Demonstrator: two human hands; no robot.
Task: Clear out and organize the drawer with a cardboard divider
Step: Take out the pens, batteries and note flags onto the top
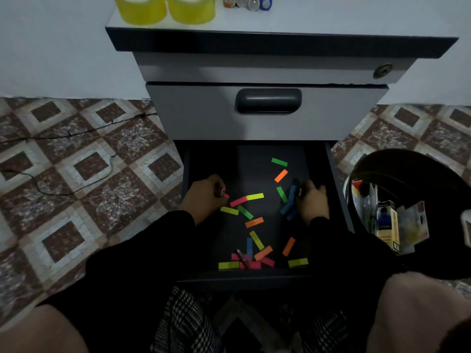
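The bottom drawer point(334, 179) of a grey cabinet is pulled out, dark inside. Several neon paper strips point(254, 222) in pink, yellow, green, orange and blue lie scattered on its floor. A small dark item point(242, 257) lies among strips near the front edge. My left hand point(205, 197) is inside the drawer at the left, fingers curled round a small reddish object and a pink strip point(225, 195). My right hand point(312, 200) is at the right, fingers curled on a bunch of blue strips point(290, 200). No cardboard divider is in view.
A black bin point(407, 164) with packaging and a yellow box stands right of the drawer. The closed upper drawer point(267, 110) overhangs the back. Two yellow tape rolls point(165, 8) and small items sit on the cabinet top. Thin cables point(76, 133) cross the tiled floor at left.
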